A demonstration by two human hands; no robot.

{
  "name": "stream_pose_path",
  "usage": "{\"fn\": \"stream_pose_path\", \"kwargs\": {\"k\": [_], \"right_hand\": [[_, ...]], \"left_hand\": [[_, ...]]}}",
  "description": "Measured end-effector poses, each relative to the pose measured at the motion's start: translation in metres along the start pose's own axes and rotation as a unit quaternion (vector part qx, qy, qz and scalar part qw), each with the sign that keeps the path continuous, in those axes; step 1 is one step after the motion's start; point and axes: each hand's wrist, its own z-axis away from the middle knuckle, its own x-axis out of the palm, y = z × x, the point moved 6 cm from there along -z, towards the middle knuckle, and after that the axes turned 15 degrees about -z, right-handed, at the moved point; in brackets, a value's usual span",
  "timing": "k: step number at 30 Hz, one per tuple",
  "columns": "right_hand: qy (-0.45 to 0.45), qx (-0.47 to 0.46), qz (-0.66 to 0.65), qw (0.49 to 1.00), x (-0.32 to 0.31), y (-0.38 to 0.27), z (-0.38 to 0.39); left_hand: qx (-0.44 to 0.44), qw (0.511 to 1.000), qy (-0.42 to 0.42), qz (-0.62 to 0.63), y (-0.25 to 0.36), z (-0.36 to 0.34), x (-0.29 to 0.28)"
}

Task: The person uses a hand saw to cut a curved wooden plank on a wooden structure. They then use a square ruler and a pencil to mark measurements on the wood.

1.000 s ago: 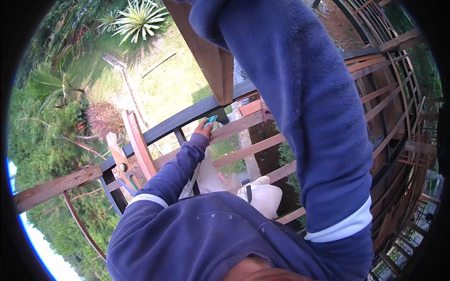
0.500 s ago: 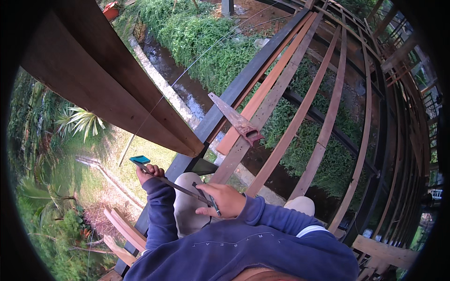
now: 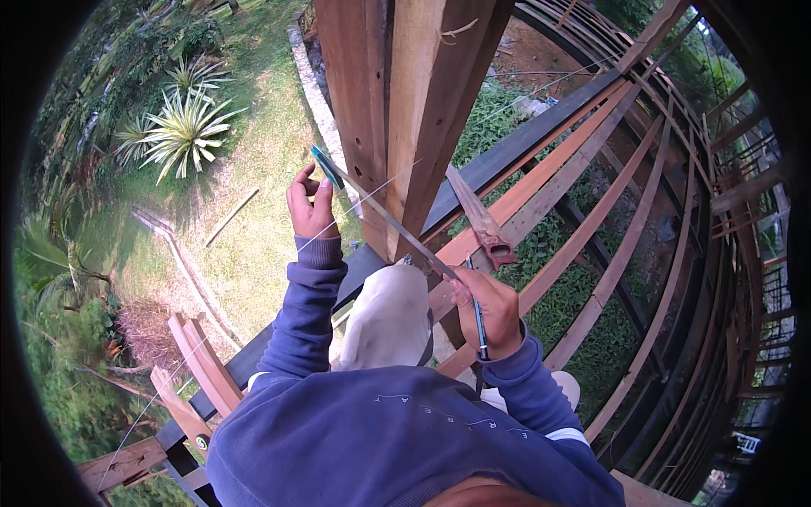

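A try square with a teal handle [image 3: 327,167] and a long metal blade [image 3: 384,214] is held slantwise in front of the wooden post. My left hand [image 3: 312,205] has its thumb and fingers at the teal handle. At the other end, my right hand [image 3: 492,308] is closed round the blade's tip. A slim dark pencil or pen [image 3: 479,317] also sits in that hand, pointing along the palm. The blade passes close by the post's lower end [image 3: 393,241]; whether they touch I cannot tell. A handsaw [image 3: 483,221] with a red-brown handle lies across the boards beyond my right hand.
Paired timbers form the tall post [image 3: 359,110] ahead. Long spaced battens [image 3: 583,215] and a dark beam [image 3: 532,139] span the right, with plants and ground showing far below through gaps. A thin string [image 3: 359,207] crosses near my left hand. Timber offcuts [image 3: 203,363] stand at lower left.
My view has swung left, bringing the post to the middle. Both hands have lifted the square away from my lap toward the post, and my right hand has moved to the blade's end.
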Motion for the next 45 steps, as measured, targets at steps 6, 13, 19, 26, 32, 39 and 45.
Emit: {"fn": "stream_pose_path", "kwargs": {"k": [6, 13, 19, 26, 32, 39, 45], "right_hand": [[0.021, 0.018, -0.031, 0.999, -0.006, -0.015, -0.023], [0.068, 0.066, -0.014, 0.995, -0.015, -0.03, -0.039], [0.148, 0.041, -0.007, 0.988, -0.013, -0.032, -0.042], [0.186, 0.002, -0.019, 0.982, -0.003, -0.028, -0.05], [0.188, -0.03, -0.065, 0.98, 0.005, -0.026, -0.051], [0.21, -0.043, -0.048, 0.975, 0.001, -0.023, -0.043], [0.245, -0.057, -0.07, 0.965, -0.001, -0.025, -0.044]], "left_hand": [[0.057, 0.947, -0.163, 0.272, 0.032, -0.052, 0.024], [0.089, 0.938, -0.124, 0.312, 0.047, -0.084, 0.042], [0.116, 0.928, -0.146, 0.322, 0.055, -0.098, 0.047], [0.112, 0.921, -0.159, 0.337, 0.057, -0.119, 0.043], [0.093, 0.907, -0.185, 0.366, 0.049, -0.127, 0.049], [0.123, 0.915, -0.192, 0.333, 0.055, -0.124, 0.048], [0.115, 0.912, -0.202, 0.337, 0.054, -0.125, 0.051]]}}
